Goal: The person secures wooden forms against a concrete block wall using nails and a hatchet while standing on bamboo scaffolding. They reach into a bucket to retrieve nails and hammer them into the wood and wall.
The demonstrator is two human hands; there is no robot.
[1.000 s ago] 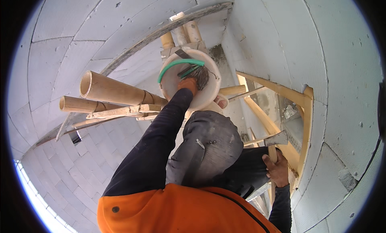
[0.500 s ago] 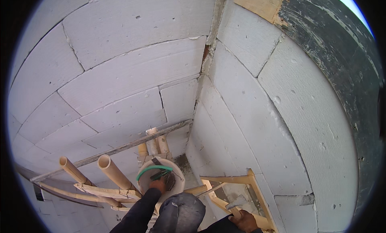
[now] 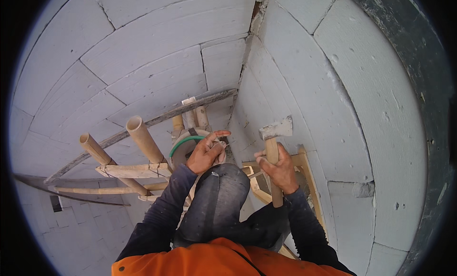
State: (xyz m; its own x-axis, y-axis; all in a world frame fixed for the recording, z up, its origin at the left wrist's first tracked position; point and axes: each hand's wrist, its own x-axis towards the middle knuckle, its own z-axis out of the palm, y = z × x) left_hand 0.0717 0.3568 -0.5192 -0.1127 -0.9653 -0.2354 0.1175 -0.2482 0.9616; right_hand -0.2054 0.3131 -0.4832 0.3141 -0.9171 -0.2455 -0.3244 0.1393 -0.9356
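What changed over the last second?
The left hand came up out of the white bucket, now pinching something small, too small to tell. The right hand lifted the hatchet from low by the wooden frame to chest height, head up. The grip on the hatchet, the bucket and the bamboo poles stayed as they were.

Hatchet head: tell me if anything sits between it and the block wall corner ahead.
Nothing visible does. The right hand holds the hatchet upright by its wooden handle, and only open air separates its head from the grey block wall.
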